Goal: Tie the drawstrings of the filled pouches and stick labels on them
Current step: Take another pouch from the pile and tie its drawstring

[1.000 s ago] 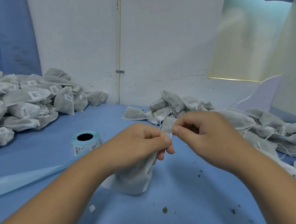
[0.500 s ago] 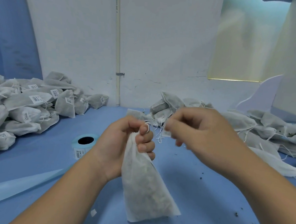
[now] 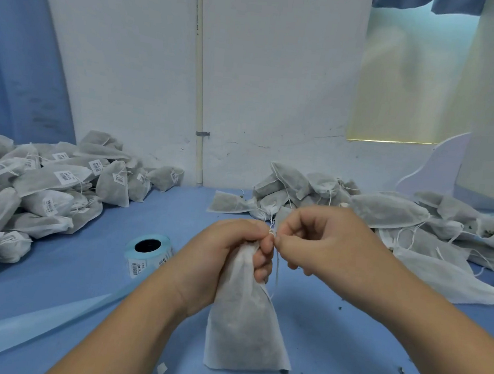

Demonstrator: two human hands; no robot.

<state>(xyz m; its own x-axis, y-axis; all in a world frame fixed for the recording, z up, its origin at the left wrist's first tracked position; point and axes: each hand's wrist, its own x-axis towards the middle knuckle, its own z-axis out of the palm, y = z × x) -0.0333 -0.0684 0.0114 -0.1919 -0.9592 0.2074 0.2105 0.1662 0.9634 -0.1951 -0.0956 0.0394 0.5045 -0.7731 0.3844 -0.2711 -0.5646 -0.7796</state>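
**Gripping the pouch neck, pinching its drawstring**

We hold one filled pouch (image 3: 244, 331) upright at the near centre of the blue table (image 3: 343, 362). Our left hand (image 3: 227, 254) has its fingers curled tight round the bunched neck. Our right hand (image 3: 324, 248) sits just right of it, thumb and forefinger pinched narrow on the white drawstring (image 3: 271, 233). The string loops at the meeting fingertips, and its loose ends trail down beside the left knuckles.

The pouch is thin, white, half-sheer fabric, and a grey-brown filling shows dimly through it. It widens from the gathered neck to a broad, flat bottom, with creases running down from our grip. Its lower edge is down at the table surface, though we cannot tell whether it rests there. No label shows on the side facing us.

A label roll (image 3: 149, 249) with a pale blue rim stands left of our left wrist, and a long strip of blue backing paper (image 3: 30, 325) runs to the near left. The far left holds a pile of labelled pouches (image 3: 43, 185), each with a white barcode sticker. The far right holds a heap of unlabelled pouches (image 3: 388, 212) with loose strings. Dark crumbs (image 3: 401, 370) dot the table at the near right.
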